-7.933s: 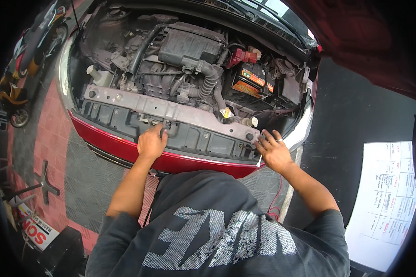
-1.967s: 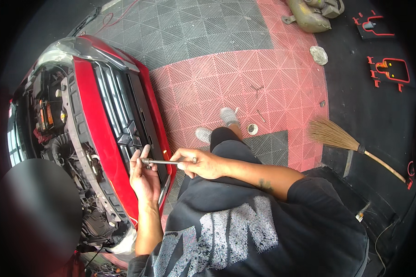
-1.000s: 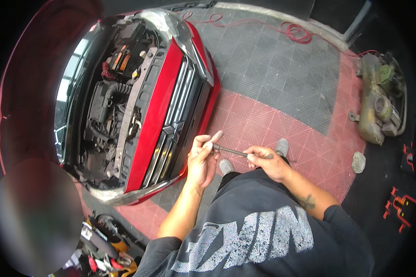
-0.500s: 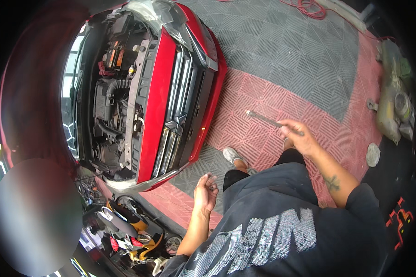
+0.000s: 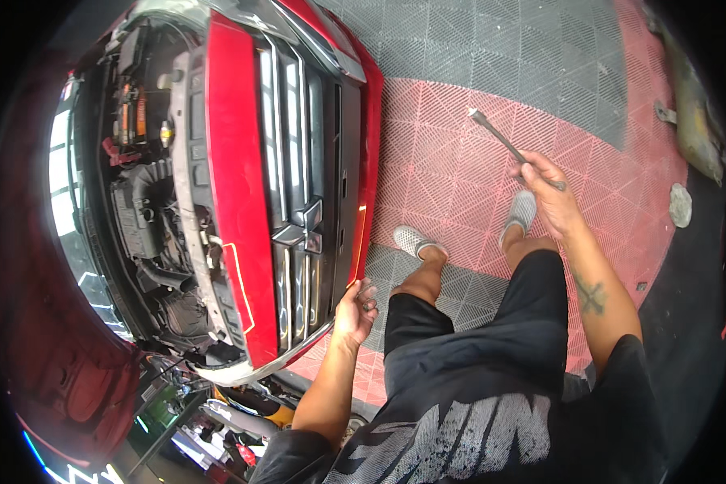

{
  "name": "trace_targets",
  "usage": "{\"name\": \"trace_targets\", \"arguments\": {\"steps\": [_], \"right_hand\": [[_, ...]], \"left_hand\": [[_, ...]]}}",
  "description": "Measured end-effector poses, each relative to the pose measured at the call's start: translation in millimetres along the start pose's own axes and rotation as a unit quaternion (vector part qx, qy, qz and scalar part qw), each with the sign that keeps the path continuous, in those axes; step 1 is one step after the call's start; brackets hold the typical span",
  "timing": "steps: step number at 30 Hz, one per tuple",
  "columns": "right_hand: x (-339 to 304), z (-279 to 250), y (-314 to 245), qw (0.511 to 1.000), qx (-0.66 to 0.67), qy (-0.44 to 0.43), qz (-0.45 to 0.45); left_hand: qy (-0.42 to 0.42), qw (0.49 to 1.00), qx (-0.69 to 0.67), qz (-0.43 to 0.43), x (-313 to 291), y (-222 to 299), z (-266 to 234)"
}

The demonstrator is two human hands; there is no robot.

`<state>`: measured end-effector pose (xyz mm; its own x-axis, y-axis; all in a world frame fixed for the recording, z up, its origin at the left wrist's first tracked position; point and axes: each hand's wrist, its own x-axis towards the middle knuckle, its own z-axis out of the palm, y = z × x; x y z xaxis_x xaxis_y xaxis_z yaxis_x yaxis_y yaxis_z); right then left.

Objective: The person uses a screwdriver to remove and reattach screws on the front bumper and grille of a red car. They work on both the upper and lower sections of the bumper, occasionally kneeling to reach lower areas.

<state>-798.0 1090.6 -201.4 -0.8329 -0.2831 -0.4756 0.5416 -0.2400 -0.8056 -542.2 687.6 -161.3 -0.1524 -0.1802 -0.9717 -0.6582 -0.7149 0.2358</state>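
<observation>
Red car front [image 5: 234, 194] w/ hood up, just left of L hand [image 5: 355, 310]. L hand loose, fingers half curled, gripped nothing, near bumper edge. R hand [image 5: 550, 198] clenched round long metal wrench [image 5: 504, 143], shaft stuck out up-left over red floor tiles [image 5: 444, 161].

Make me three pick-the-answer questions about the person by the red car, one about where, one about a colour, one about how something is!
1. Where is the long metal tool?
A. In the right hand
B. On the engine
C. In the left hand

2. What colour is the car's bumper?
A. Blue
B. Red
C. White

3. How is the car's bonnet?
A. Shut
B. Missing
C. Open

Answers: 1 A, the right hand grips its end above the floor tiles. 2 B, the front panel is bright red. 3 C, the engine bay shows uncovered, while the left hand is empty beside the bumper.
</observation>
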Motion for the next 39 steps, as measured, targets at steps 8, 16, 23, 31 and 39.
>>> {"name": "trace_targets", "arguments": {"steps": [8,16,23,31,39], "right_hand": [[187.0,1.6,183.9,0.989,-0.134,-0.062,-0.015],[298.5,33.8,344.6,0.972,0.032,-0.132,-0.19],[321.7,38.6,392.1,0.95,0.093,-0.221,-0.201],[331.4,28.1,384.9,0.951,-0.037,-0.253,-0.175],[325.5,21.1,407.9,0.953,-0.029,-0.276,-0.12]], "left_hand": [[-0.038,0.997,0.019,0.07,191.2,28.9,37.3],[-0.098,0.95,-0.152,0.255,311.1,30.1,50.2],[-0.128,0.924,-0.132,0.335,313.1,20.3,64.5],[-0.126,0.911,-0.206,0.333,310.7,32.6,83.5],[-0.12,0.908,-0.22,0.336,311.4,33.1,89.3]]}}
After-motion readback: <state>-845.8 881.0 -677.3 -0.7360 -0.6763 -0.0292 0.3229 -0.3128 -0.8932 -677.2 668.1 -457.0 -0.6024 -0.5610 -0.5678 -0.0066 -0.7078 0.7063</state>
